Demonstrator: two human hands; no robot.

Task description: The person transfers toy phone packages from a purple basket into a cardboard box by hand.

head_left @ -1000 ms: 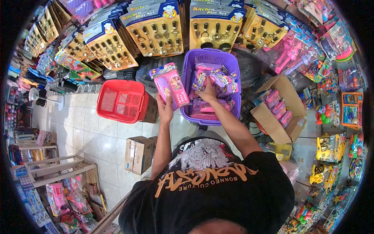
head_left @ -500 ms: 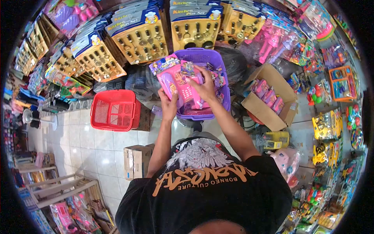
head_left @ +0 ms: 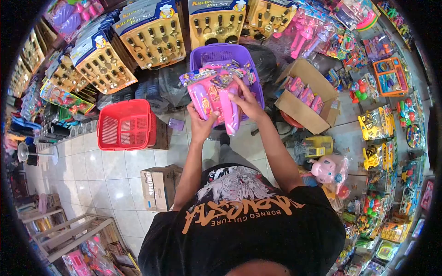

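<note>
Packaged pink-and-purple toy telephones [head_left: 214, 99] are held between my two hands, just over the near rim of a purple plastic basket [head_left: 260, 94]. Closed on the lower left side of the packs is my left hand [head_left: 202, 125], thumb across the front. My right hand [head_left: 248, 105] grips their right side, fingers near the printed top cards. One pack's handset side faces up, and another lies tilted against it. More packs with printed cards [head_left: 248, 73] show inside the basket behind.
A red basket [head_left: 126, 125] stands on the left. On the right is an open cardboard box [head_left: 306, 99] of pink packs. Kitchen play sets [head_left: 149, 39] line the far side. A closed carton [head_left: 159, 186] sits on the tiled floor; bagged toys [head_left: 377, 124] hang along the right.
The packs have come nearer to me, out over the basket's near rim, and the right one now stands edge-on. The surroundings have shifted slightly left and up in view.
</note>
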